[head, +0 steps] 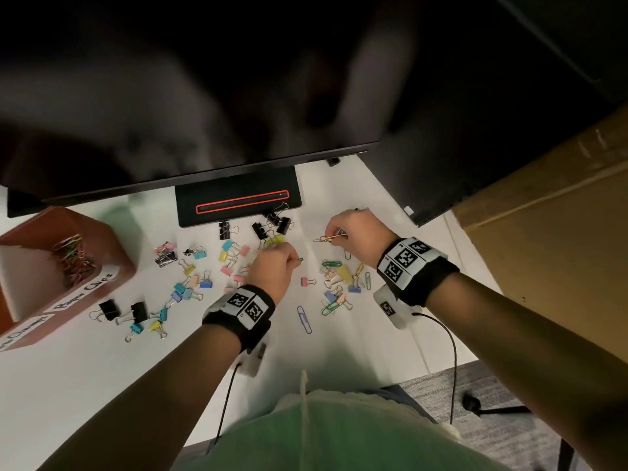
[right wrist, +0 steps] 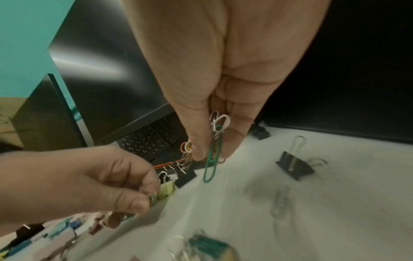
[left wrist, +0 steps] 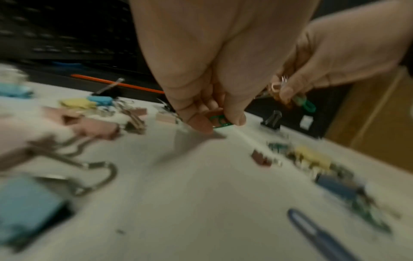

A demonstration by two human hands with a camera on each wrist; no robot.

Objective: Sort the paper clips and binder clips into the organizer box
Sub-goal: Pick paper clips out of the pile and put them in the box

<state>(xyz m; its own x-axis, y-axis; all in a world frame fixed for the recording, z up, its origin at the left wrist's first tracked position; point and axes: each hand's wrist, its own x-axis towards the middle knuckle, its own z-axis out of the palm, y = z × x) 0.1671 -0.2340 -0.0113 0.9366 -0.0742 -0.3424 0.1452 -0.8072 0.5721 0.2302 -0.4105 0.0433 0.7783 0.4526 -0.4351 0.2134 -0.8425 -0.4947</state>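
Note:
My left hand (head: 272,266) pinches a small green paper clip (left wrist: 220,121) just above the white table (head: 102,385); the same green paper clip (right wrist: 153,200) shows between its thumb and finger in the right wrist view. My right hand (head: 356,232) pinches a bunch of paper clips (head: 331,237), with a long green one (right wrist: 212,162) hanging down. Coloured and black binder clips (head: 190,277) lie scattered at the left and centre. A mixed pile of clips (head: 343,283) lies below my right hand. The brown organizer box (head: 112,239) stands at the far left with paper clips (head: 73,256) in one compartment.
A monitor (head: 204,96) overhangs the back of the table, its black base (head: 238,202) behind the clips. A blue paper clip (head: 304,319) lies alone near the front. A cardboard box (head: 543,215) stands at the right. Cables hang from both wrist units.

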